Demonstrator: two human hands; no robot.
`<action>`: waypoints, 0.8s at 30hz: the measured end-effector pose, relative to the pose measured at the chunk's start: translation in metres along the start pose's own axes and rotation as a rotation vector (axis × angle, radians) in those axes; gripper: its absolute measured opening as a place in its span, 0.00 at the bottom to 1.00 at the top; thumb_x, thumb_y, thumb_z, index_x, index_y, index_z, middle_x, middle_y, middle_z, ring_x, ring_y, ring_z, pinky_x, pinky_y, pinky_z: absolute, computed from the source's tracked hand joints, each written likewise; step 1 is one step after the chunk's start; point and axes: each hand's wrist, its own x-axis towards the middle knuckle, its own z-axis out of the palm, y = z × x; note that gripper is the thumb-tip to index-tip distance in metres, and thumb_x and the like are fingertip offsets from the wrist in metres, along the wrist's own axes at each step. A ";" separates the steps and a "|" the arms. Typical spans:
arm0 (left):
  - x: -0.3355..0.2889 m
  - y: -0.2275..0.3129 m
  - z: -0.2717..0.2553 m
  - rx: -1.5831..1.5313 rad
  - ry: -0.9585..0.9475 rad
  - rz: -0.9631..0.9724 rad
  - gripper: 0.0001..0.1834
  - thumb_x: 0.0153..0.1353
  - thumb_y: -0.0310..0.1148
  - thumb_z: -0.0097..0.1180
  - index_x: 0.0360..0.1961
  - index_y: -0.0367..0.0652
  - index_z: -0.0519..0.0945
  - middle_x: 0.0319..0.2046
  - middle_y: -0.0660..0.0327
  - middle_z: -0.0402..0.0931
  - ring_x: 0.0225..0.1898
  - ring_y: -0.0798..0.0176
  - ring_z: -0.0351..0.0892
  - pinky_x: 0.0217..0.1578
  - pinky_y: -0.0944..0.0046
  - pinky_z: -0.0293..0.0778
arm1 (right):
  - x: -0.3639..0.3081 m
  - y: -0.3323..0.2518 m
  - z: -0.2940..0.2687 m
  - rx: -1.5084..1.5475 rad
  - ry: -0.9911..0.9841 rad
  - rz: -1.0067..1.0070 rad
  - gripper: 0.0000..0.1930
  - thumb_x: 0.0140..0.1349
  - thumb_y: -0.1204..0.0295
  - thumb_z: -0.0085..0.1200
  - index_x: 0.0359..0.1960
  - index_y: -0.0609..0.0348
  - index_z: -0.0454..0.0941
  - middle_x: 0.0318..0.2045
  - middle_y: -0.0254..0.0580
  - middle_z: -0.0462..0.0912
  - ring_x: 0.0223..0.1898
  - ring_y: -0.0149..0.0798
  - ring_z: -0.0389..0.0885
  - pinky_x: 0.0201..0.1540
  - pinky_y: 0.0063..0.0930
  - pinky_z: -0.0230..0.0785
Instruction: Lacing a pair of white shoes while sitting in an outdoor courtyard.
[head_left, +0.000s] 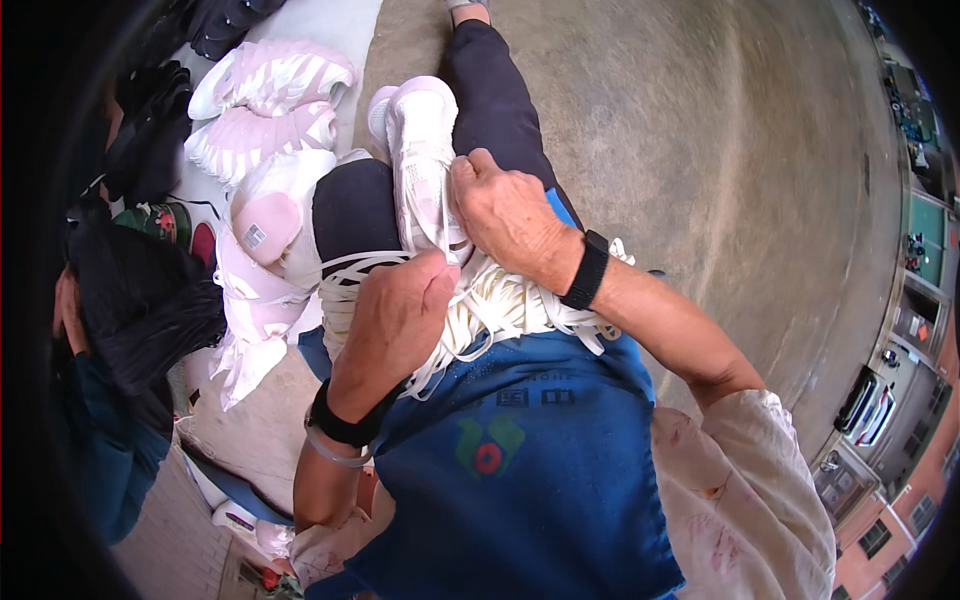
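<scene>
A white and pale pink sneaker (421, 150) rests on my lap with its toe pointing away from me. Closed around a white shoelace, my left hand (395, 305) is at the near end of the sneaker. My right hand (510, 215) is closed at the sneaker's right side, its fingers pinched at the lacing; a lace strand runs between the two hands. Under both hands lies a thick bundle of loose cream-white shoelaces (510, 310), spread over the top of my blue apron (560, 430). The fingertips of both hands are partly hidden.
To the left are more pink and white sneaker uppers (270, 80), stacked on a white sheet (330, 25). Black shoes (225, 25) lie beyond them. Another person's dark-sleeved arm (110, 450) is at the far left. Concrete floor (690, 130) stretches to the right, with parked vehicles (870, 405) beyond.
</scene>
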 end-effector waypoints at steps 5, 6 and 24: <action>-0.004 -0.011 0.001 -0.085 0.056 0.008 0.13 0.64 0.36 0.48 0.29 0.36 0.74 0.22 0.43 0.72 0.26 0.41 0.74 0.28 0.51 0.68 | 0.004 0.005 0.007 0.073 0.011 -0.004 0.08 0.48 0.82 0.51 0.30 0.74 0.71 0.30 0.60 0.74 0.25 0.55 0.81 0.28 0.41 0.76; -0.004 -0.015 -0.002 -0.085 0.053 0.006 0.13 0.64 0.36 0.48 0.29 0.36 0.74 0.22 0.43 0.72 0.26 0.41 0.74 0.28 0.51 0.68 | 0.005 0.008 0.009 0.098 0.028 0.008 0.07 0.48 0.82 0.51 0.29 0.74 0.71 0.30 0.61 0.75 0.26 0.56 0.81 0.29 0.41 0.76; 0.004 -0.019 -0.003 -0.333 0.179 -0.246 0.18 0.66 0.41 0.47 0.36 0.33 0.78 0.20 0.63 0.70 0.24 0.70 0.66 0.28 0.68 0.64 | 0.009 0.013 -0.001 0.159 0.047 0.009 0.13 0.61 0.73 0.52 0.47 0.59 0.71 0.30 0.54 0.75 0.30 0.56 0.79 0.31 0.44 0.73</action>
